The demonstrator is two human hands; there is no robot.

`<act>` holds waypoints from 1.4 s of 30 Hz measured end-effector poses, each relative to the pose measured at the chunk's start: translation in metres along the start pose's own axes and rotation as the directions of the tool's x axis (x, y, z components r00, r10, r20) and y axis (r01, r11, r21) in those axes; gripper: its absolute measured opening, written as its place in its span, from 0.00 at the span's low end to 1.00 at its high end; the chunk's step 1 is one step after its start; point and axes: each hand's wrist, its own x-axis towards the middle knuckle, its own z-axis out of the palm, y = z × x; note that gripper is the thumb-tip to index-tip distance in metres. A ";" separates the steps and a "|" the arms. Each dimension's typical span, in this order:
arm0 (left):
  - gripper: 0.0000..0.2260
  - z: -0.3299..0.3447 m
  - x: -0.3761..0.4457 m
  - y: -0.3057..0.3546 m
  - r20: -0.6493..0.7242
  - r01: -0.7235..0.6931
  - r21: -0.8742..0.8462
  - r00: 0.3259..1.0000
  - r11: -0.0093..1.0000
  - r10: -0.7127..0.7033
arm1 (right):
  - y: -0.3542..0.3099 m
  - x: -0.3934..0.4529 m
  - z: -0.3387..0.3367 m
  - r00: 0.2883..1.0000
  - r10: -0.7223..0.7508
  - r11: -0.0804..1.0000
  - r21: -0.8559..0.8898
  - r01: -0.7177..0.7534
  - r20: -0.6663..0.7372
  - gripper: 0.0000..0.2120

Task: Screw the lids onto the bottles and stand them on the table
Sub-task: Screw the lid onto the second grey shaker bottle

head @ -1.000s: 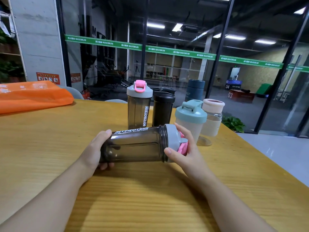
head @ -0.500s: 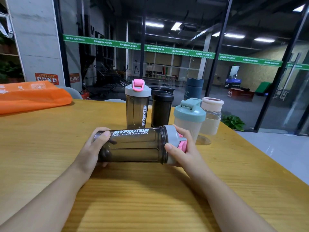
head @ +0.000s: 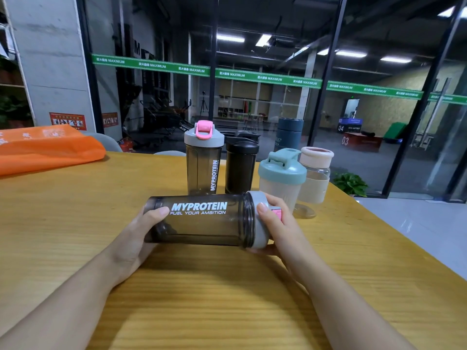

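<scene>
The smoky shaker bottle (head: 202, 221) lies on its side above the desk (head: 227, 299), long axis left to right. Left hand (head: 136, 238) has its grip clamped on the base; right hand (head: 278, 223) grips the grey lid (head: 259, 221), which points right.

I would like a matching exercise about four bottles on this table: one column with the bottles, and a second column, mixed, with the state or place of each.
Things:
1. smoky bottle
2. black bottle
3. teal-lid bottle
4. pink-lid bottle

States:
A. upright, farthest right
B. held sideways in both hands
C. upright, just left of the pink-lid bottle
D. upright, dark all over

Pairs: 1-B, 2-D, 3-C, 4-A
</scene>
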 end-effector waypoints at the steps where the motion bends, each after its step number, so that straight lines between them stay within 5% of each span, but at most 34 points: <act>1: 0.41 0.001 0.000 0.000 -0.010 0.020 0.000 1.000 1.000 -0.020 | 0.000 0.000 -0.001 1.000 -0.002 1.000 0.003 0.002 0.002 0.27; 7: 0.27 0.005 0.003 0.006 -0.115 0.073 -0.191 0.989 0.979 -0.096 | 0.010 0.010 0.001 0.997 -0.069 0.962 0.262 0.074 -0.026 0.57; 13: 0.22 0.021 0.000 0.004 -0.045 0.161 -0.336 0.981 0.928 -0.186 | 0.010 0.013 0.022 0.988 -0.153 0.968 0.204 0.143 0.035 0.27; 19: 0.29 0.035 -0.003 0.005 -0.020 0.114 -0.160 0.993 0.981 -0.118 | -0.008 0.026 0.038 0.957 -0.253 0.927 0.248 0.281 -0.140 0.36; 23: 0.46 0.036 0.001 0.007 -0.140 -0.145 0.157 0.976 0.977 0.167 | -0.035 0.032 0.043 0.917 -0.365 0.918 0.103 0.383 -0.160 0.31; 27: 0.51 0.044 0.011 0.016 -0.168 -0.314 0.055 0.933 0.948 0.319 | -0.051 0.035 0.047 0.886 -0.463 0.880 -0.136 0.455 -0.029 0.32; 34: 0.54 0.056 0.030 0.028 -0.078 -0.384 -0.183 0.923 0.905 0.376 | -0.049 0.032 0.048 0.893 -0.450 0.802 -0.430 0.414 0.020 0.31; 37: 0.47 0.053 0.033 0.027 0.009 -0.371 -0.263 0.922 0.891 0.387 | -0.050 0.030 0.046 0.890 -0.447 0.706 -0.574 0.415 0.093 0.31; 42: 0.39 0.048 0.032 0.020 -0.030 -0.293 -0.330 0.953 0.897 0.301 | -0.047 0.037 0.047 0.902 -0.396 0.633 -0.660 0.405 0.174 0.35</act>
